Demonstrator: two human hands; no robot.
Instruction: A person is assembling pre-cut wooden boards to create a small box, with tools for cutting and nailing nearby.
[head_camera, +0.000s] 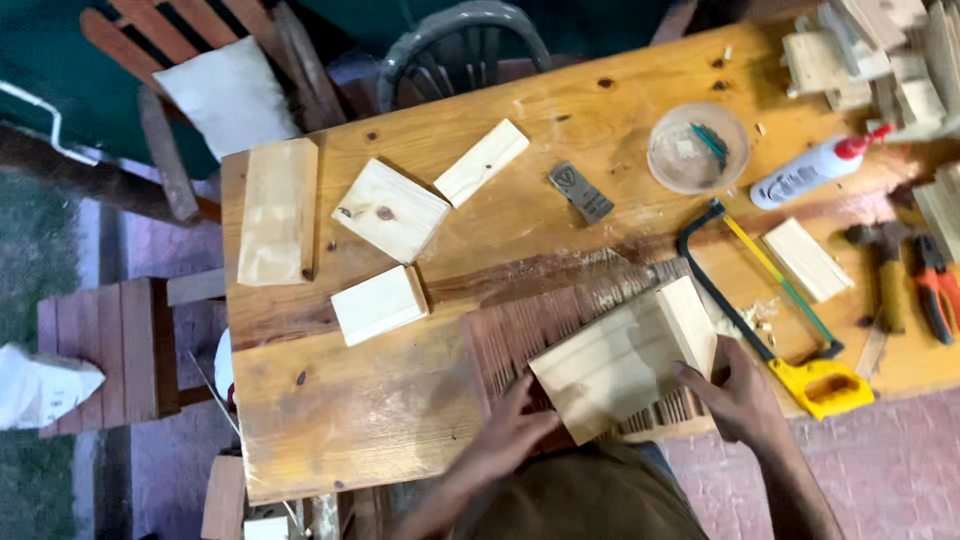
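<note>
A pale wooden box piece, two boards joined at a corner, rests tilted on a ribbed reddish mat at the near edge of the wooden table. My left hand presses against its lower left side. Against the right end of the piece, my right hand grips it with fingers curled on the board. A yellow-handled hacksaw lies just right of my right hand.
Several loose pine boards lie across the left half. A plastic bowl, white glue bottle, small dark card, hammer and red pliers sit at the right. Wood offcuts are piled far right; chairs stand behind.
</note>
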